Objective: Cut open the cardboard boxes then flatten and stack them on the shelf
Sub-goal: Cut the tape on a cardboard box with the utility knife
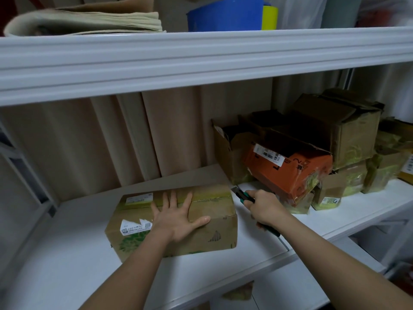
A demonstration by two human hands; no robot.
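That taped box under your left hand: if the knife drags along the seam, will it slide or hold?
The taped box sits flat on the smooth white shelf, so it would probably slide if unpinned. The left hand pressing flat on top should hold it. Its dented edges suggest soft cardboard that may buckle.

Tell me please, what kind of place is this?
Probably a home storage corner: a white shelf before a curtain, a pile of used parcel boxes, and flattened cardboard stacked above.

brown box [201, 220], green print | orange box [290, 175] | white shelf [67, 253] | teal-black knife [244, 195]
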